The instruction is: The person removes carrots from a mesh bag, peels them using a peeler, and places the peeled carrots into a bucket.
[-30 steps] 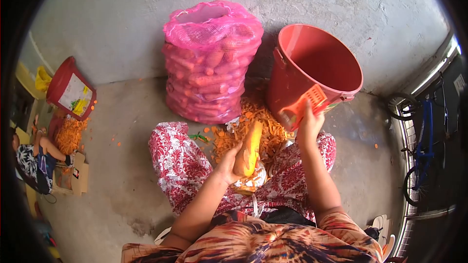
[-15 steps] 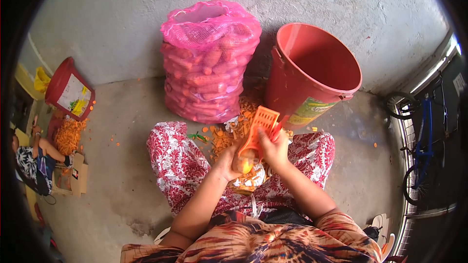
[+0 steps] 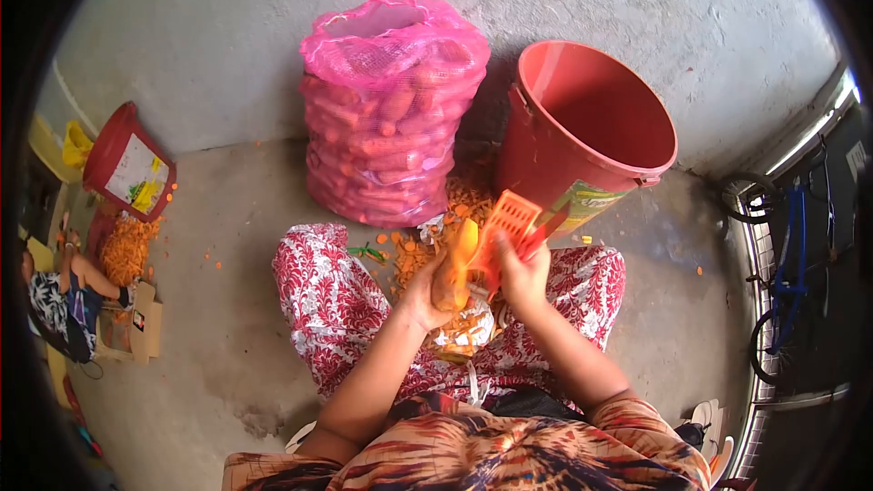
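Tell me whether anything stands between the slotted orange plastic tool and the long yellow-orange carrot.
Nothing visible does. The slotted tool in the right hand is right beside the carrot in the left hand, though blur hides whether they touch.

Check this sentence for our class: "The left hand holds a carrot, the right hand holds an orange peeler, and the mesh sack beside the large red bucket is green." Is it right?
Not quite: the mesh sack is pink, not green, as the head view shows. The left hand holds a carrot, the right hand holds an orange peeler, and the sack is beside the large red bucket.
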Available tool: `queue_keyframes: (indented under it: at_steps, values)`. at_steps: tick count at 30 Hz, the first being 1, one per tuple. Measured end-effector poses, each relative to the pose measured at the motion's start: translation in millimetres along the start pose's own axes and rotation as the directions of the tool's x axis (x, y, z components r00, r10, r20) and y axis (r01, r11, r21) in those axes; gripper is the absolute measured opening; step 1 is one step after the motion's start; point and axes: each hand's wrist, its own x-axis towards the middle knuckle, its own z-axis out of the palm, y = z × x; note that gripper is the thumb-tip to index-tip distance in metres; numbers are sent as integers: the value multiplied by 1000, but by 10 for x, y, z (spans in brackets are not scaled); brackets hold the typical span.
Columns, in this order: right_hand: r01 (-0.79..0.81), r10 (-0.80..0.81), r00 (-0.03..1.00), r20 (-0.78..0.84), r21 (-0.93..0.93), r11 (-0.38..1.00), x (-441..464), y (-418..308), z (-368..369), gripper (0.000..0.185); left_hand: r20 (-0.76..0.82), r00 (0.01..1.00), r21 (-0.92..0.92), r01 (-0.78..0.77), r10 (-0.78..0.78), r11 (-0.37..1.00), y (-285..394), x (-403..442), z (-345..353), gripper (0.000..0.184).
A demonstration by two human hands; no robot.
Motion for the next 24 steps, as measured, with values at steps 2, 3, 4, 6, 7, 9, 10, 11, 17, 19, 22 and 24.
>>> queue_keyframes:
  at_steps: [2, 3, 4, 6, 7, 9, 10, 11, 17, 19, 22, 24]
  values:
    - [8, 3, 996, 85, -126, 992, -75, 10, 26, 11, -76, 996, -11, -42, 41, 999, -17, 19, 123, 33]
    - [15, -3, 996, 85, -129, 991, -81, 57, 39, 11, -126, 991, -36, -42, 37, 998, -21, 27, 147, 33]
    - [22, -10, 996, 87, -133, 991, -81, 101, 41, 11, -174, 984, -61, -43, 32, 997, -24, 30, 155, 33]
    - [35, -10, 993, 115, -215, 976, -81, 99, 27, 11, -106, 992, -88, -78, 68, 993, -48, 38, 109, 32]
    - [42, -9, 992, 129, -255, 966, -79, 97, 22, 11, -72, 994, -103, -94, 87, 990, -57, 51, 79, 32]
    - [12, 17, 994, 109, -254, 967, -77, 97, 22, 12, -87, 994, -71, -66, 60, 995, -65, 94, 19, 34]
    - [-3, 29, 995, 99, -253, 968, -76, 100, 23, 12, -94, 994, -55, -52, 46, 997, -68, 105, 5, 35]
    - [-59, 72, 995, 70, -180, 982, -63, 115, 35, 12, -120, 991, -55, -64, 58, 996, -71, 105, 4, 34]
    - [-237, 235, 972, -32, -90, 967, 162, 312, -93, 4, -79, 997, 81, 8, -2, 997, -16, 36, -175, 32]
    - [-266, 253, 917, -308, 0, 964, 575, 310, -377, 5, -90, 989, 206, 133, -116, 969, -4, -136, 9, 35]
    - [-71, 36, 899, -436, -66, 995, 872, 419, -871, 5, -204, 979, 98, 20, 0, 995, -155, -195, 23, 39]
    - [109, -132, 883, -451, -77, 991, 878, 361, -826, 8, -79, 996, 44, 48, -45, 998, -76, -154, -139, 38]
